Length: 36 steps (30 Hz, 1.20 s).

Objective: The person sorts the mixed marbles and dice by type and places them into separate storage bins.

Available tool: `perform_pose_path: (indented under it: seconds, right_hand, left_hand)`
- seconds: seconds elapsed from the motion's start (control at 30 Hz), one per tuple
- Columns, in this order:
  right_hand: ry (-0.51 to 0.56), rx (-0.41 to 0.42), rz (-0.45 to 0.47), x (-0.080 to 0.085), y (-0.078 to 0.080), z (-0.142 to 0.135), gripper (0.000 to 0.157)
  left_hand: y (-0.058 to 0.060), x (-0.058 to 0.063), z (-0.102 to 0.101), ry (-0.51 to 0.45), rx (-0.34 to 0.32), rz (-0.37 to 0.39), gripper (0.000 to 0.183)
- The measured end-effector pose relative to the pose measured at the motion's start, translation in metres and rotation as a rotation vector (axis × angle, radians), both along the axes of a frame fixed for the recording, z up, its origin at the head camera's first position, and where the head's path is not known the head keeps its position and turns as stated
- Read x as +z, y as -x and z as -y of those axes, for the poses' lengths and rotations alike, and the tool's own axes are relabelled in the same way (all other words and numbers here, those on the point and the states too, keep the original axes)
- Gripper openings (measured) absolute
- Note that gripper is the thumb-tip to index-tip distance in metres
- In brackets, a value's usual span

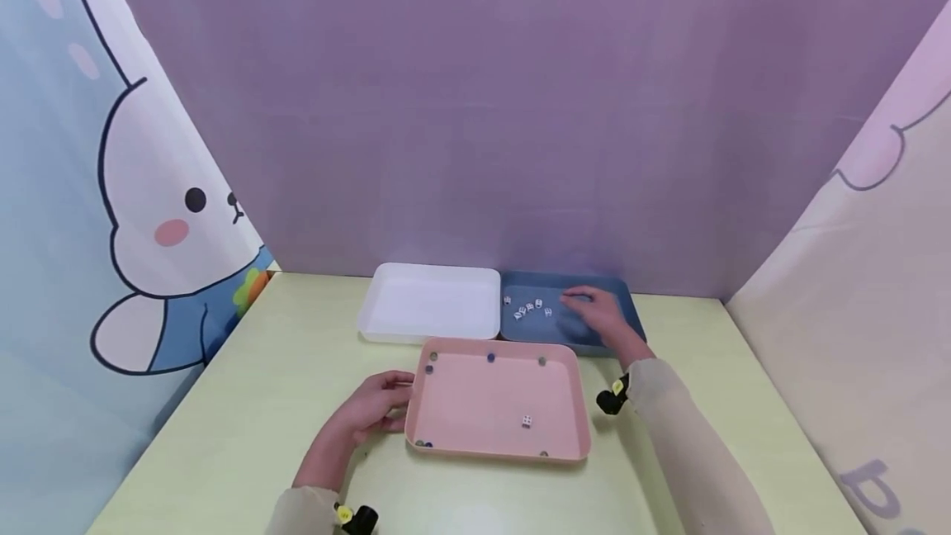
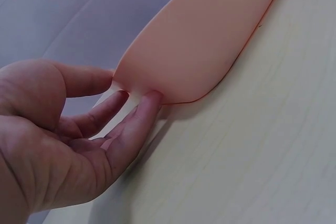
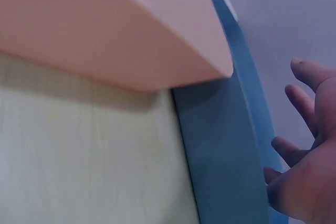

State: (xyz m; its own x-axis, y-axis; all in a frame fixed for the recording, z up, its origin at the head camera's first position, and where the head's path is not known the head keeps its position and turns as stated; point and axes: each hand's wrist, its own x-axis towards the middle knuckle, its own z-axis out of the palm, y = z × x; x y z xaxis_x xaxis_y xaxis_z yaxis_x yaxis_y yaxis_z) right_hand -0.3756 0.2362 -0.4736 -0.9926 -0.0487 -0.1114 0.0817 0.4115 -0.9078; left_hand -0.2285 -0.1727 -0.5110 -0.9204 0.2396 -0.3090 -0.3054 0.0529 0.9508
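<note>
My left hand (image 1: 380,404) rests against the left end of a pink tray (image 1: 475,403), its fingertips touching the outer wall, as the left wrist view also shows. Inside that tray lie one white die (image 1: 527,421) and several small dark round pieces, such as a blue one (image 1: 491,357) near the back wall; their kind is too small to tell. Over the right part of a blue tray (image 1: 572,281) hovers my right hand (image 1: 600,314), fingers apart with nothing seen between them. Several white dice (image 1: 530,306) lie left of its fingertips in the blue tray.
A white tray (image 1: 434,304) stands at the back, side by side with the blue one. The pink tray sits in front of both, close to their front edges. All stand on a pale yellow table (image 1: 245,428), with a purple backdrop (image 1: 475,106) behind.
</note>
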Motion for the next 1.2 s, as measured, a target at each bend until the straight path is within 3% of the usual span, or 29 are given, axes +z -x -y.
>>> perform_pose_path:
  seconds: [0.23, 0.63, 0.8, 1.03, 1.2]
  right_hand:
    - [-0.086, 0.16, -0.054, 0.016, -0.018, 0.021, 0.045]
    - [-0.278, 0.627, -0.179, 0.034, -0.05, 0.063, 0.02]
    - [-0.447, 0.75, -0.282, 0.039, -0.06, 0.073, 0.024]
    - [-0.678, 0.908, -0.292, 0.047, -0.082, 0.081, 0.026]
    - [-0.87, 1.029, -0.374, 0.044, -0.09, 0.084, 0.022]
  left_hand:
    - [-0.001, 0.004, 0.0, 0.032, 0.027, 0.01, 0.042]
    - [0.003, 0.007, 0.003, 0.019, 0.059, 0.013, 0.041]
    - [0.005, 0.005, 0.001, 0.032, 0.067, 0.016, 0.04]
    - [0.005, 0.004, -0.003, 0.024, 0.063, 0.005, 0.04]
    - [0.008, 0.004, -0.004, 0.005, 0.056, -0.003, 0.041]
